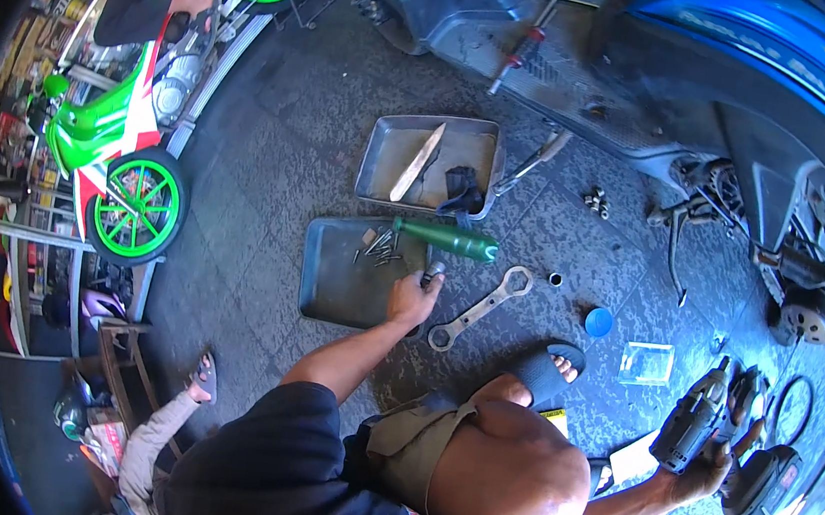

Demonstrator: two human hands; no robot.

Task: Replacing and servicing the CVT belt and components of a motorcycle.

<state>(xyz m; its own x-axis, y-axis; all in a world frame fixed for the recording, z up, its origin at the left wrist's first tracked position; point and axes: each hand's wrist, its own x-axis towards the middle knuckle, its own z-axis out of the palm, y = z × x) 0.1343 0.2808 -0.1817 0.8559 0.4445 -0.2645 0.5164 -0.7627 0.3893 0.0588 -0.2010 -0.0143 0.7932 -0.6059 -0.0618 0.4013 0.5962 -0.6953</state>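
My left hand point(413, 301) is closed around a short metal socket point(434, 271), over the right side of a grey tray point(308, 272). Several loose bolts point(381, 246) lie in that tray. Just beyond the hand, a green bottle point(450, 239) rests on its side at the tray's far edge. A flat double-ring wrench point(477, 312) is on the floor to the right of this hand. Off to the right, my right hand point(704, 476) grips a black cordless impact wrench point(689, 419); its battery point(761, 485) shows beyond the fingers.
A second tray point(370, 168) holds a pale pointed strip point(417, 163) and a black piece point(461, 190). A blue scooter point(751, 102) stands at far right, a green motorcycle point(93, 139) at left. A blue round lid point(599, 322) and clear box point(647, 364) lie nearby. Another person's foot point(204, 378) is at left.
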